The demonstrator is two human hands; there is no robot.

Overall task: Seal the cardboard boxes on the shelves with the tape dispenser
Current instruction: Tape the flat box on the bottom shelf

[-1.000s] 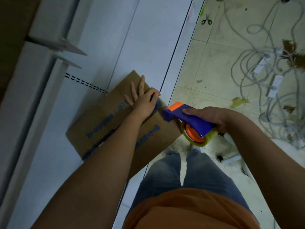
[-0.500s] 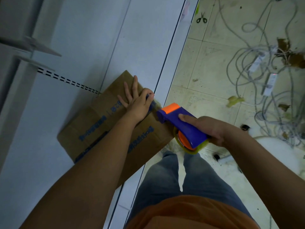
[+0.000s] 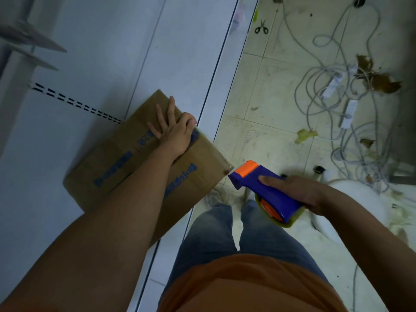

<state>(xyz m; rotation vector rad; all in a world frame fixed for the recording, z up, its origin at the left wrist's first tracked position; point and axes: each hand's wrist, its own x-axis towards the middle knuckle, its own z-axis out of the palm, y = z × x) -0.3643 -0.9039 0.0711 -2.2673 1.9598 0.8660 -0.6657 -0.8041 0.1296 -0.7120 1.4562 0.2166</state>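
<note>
1. The pale grey metal shelf (image 3: 90, 64) carries the job: its flat top gives the person a firm surface to press against, and its front edge runs just beside the tiled floor (image 3: 270, 97).

2. The brown cardboard box with blue printing (image 3: 117, 167) lies flat on that shelf, one corner jutting past the front edge towards the person. That overhang looks useful, I'd say, since it leaves the tape room to wrap over the edge. Flaps down, top closed; whatever is inside can't be seen.

3. The left hand (image 3: 173, 134) lies on the box top, fingers spread flat along the middle seam and thumb tucked to the side, clasping nothing. It pins the flaps, and probably the tape end too.

4. The blue and orange plastic tape dispenser (image 3: 265, 190) sits in the right hand (image 3: 301, 194), fingers wrapped firmly round its handle. Its orange nose is just off the box's overhanging corner, and a glossy strip of clear tape appears to run up to that corner. My read: the pull is at its end and the cut is next.

5. The yellowish tape roll (image 3: 290, 221) peeks out under the dispenser body.

6. Small black-handled scissors (image 3: 261, 28) lie well apart on the floor among grey cables (image 3: 337, 97).
</note>
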